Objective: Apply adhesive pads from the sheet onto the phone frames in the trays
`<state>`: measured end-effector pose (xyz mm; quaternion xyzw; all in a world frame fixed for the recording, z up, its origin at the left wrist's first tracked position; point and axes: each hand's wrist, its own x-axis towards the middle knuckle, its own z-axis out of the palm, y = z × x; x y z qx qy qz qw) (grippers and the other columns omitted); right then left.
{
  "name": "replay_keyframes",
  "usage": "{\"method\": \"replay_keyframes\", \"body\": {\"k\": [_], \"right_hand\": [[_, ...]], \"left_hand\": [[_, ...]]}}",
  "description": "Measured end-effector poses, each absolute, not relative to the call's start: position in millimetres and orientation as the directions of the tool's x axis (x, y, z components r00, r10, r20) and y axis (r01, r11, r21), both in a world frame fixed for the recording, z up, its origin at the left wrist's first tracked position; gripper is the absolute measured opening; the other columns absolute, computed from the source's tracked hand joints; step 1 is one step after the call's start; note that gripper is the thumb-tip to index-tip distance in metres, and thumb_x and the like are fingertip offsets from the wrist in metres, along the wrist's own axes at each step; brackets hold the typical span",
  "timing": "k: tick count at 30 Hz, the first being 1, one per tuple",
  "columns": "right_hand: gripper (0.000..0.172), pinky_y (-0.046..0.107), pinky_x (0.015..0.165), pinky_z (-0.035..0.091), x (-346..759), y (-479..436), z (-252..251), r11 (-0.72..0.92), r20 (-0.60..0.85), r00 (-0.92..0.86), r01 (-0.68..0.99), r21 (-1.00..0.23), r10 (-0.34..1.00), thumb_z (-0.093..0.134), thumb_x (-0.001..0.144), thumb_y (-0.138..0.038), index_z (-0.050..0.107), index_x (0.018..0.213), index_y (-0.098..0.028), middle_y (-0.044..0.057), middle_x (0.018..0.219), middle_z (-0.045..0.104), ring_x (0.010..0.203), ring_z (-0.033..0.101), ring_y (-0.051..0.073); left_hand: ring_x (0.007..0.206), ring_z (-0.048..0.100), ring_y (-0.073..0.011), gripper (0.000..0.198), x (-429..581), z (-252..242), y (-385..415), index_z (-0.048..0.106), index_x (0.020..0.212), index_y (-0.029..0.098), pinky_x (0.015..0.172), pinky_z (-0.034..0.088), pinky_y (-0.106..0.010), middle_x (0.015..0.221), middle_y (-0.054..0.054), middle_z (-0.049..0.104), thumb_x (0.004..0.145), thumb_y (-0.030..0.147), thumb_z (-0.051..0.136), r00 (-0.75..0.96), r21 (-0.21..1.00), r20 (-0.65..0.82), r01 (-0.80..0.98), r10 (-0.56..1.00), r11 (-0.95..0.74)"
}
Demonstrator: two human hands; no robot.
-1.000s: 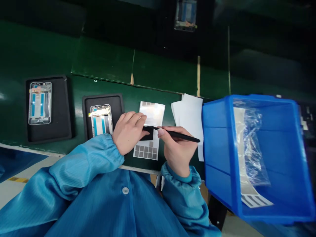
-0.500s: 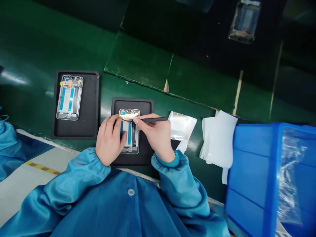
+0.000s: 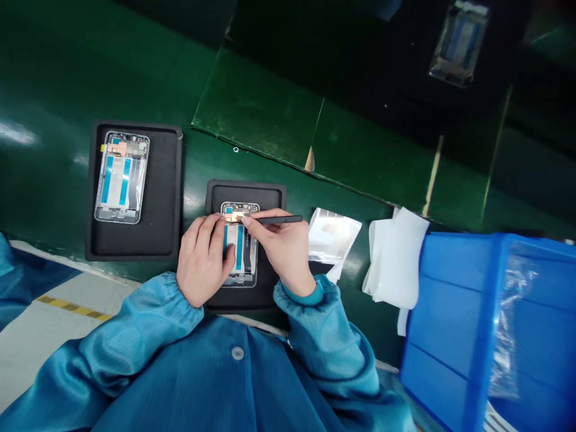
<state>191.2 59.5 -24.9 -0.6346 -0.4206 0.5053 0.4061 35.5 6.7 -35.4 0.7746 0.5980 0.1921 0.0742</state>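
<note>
An opened phone (image 3: pixel 249 255), its circuit parts and blue strips showing, lies on a small black tray (image 3: pixel 265 193). My left hand (image 3: pixel 201 258) rests at its left side, fingers bent together with the tips at the upper left edge and the thumb over the inner face. What those fingertips press on is too small to make out. Pinched in my right hand (image 3: pixel 288 252) is a slim black pen-like tool (image 3: pixel 283 219), pointing left across the phone's upper part. Its tip is hidden by the fingers and the gold-coloured parts.
On the left, a larger black tray (image 3: pixel 164 198) bears another opened phone (image 3: pixel 122 180). Silvery film (image 3: pixel 335 234) and white sheets (image 3: pixel 396 258) lie to the right, beside a blue bin (image 3: pixel 445 300) with clear plastic. A third phone (image 3: pixel 459 45) lies far back. Someone's blue sleeve (image 3: pixel 27 276) shows at left.
The view has shifted slightly. My right hand's fingertips and the black tool sit a little further left over the phone's upper part; the left hand stays in place on it.
</note>
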Motion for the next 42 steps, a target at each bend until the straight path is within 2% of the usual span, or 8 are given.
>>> {"method": "replay_keyframes", "body": {"k": [16, 22, 30, 33, 36, 39, 42], "right_hand": [[0.021, 0.029, 0.063, 0.06, 190.9, 59.3, -25.7, -0.299, -0.276, 0.147, 0.171, -0.939, 0.95, 0.086, 0.07, -0.036, 0.077, 0.078, -0.019, 0.005, 0.078, 0.079, 0.069, 0.074, 0.019], [0.016, 0.029, 0.067, 0.062, 191.6, 54.2, -21.9, -0.27, -0.242, 0.153, 0.199, -0.942, 0.958, 0.084, 0.072, -0.032, 0.076, 0.079, -0.019, 0.004, 0.08, 0.079, 0.071, 0.075, 0.019], [0.013, 0.03, 0.071, 0.064, 209.0, 32.0, 8.8, -0.173, -0.089, 0.329, 0.235, -0.957, 0.94, 0.084, 0.075, -0.028, 0.077, 0.084, -0.021, 0.002, 0.083, 0.079, 0.077, 0.076, 0.019], [0.013, 0.031, 0.073, 0.064, 220.1, 13.4, 16.4, -0.155, -0.063, 0.361, 0.232, -0.96, 0.93, 0.084, 0.075, -0.027, 0.078, 0.085, -0.022, 0.002, 0.084, 0.079, 0.078, 0.076, 0.019], [0.013, 0.034, 0.076, 0.063, 234.3, -12.3, 11.7, -0.175, -0.096, 0.381, 0.18, -0.968, 0.919, 0.085, 0.075, -0.028, 0.078, 0.085, -0.023, 0.002, 0.085, 0.08, 0.08, 0.076, 0.02], [0.014, 0.036, 0.078, 0.062, 247.8, -36.9, -2.7, -0.213, -0.154, 0.381, 0.117, -0.97, 0.912, 0.086, 0.074, -0.029, 0.077, 0.085, -0.024, 0.003, 0.086, 0.08, 0.082, 0.076, 0.022], [0.015, 0.036, 0.079, 0.061, 254.9, -52.7, -17.7, -0.248, -0.211, 0.35, 0.064, -0.967, 0.913, 0.085, 0.075, -0.032, 0.077, 0.085, -0.024, 0.004, 0.086, 0.08, 0.082, 0.076, 0.022]], "left_hand": [[0.123, 0.051, -0.0345, 0.048, 35.9, -34.2, 7.2, 0.059, 0.133, 0.002, 0.103, 0.045, -0.045, 0.133, -0.02, 0.061, 0.093, 0.028, 0.056, 0.226, 0.309, 0.23, 0.906, 0.947, -0.291], [0.123, 0.054, -0.0358, 0.045, 36.3, -30.1, 5.3, 0.059, 0.139, 0.015, 0.096, 0.045, -0.047, 0.139, -0.015, 0.06, 0.097, 0.031, 0.051, 0.303, 0.14, 0.148, 0.936, 0.941, -0.324], [0.12, 0.056, -0.0399, 0.048, 42.9, -21.6, 7.1, 0.052, 0.143, 0.012, 0.093, 0.046, -0.052, 0.14, -0.019, 0.059, 0.098, 0.026, 0.045, 0.388, -0.039, 0.063, 0.921, 0.919, -0.387], [0.123, 0.056, -0.038, 0.048, 38.7, -11.4, 1.9, 0.05, 0.143, 0.011, 0.096, 0.048, -0.05, 0.146, -0.02, 0.053, 0.098, 0.028, 0.047, 0.363, 0.031, 0.068, 0.93, 0.929, -0.365], [0.123, 0.057, -0.0336, 0.054, 29.5, -2.3, -18.5, 0.044, 0.145, 0.005, 0.1, 0.05, -0.043, 0.142, -0.023, 0.054, 0.098, 0.031, 0.05, 0.233, 0.155, 0.137, 0.955, 0.963, -0.253], [0.103, 0.068, -0.0277, 0.053, 22.9, -4.7, -44.6, 0.043, 0.143, 0.003, 0.083, 0.056, -0.034, 0.116, -0.018, 0.067, 0.099, 0.031, 0.048, 0.097, 0.161, 0.067, 0.981, 0.993, -0.106], [0.077, 0.07, -0.0237, 0.042, 23.4, -16.5, -59.3, 0.053, 0.132, 0.006, 0.062, 0.053, -0.031, 0.1, -0.013, 0.071, 0.1, 0.033, 0.046, 0.009, 0.087, -0.077, 0.996, 0.997, -0.002]]}}
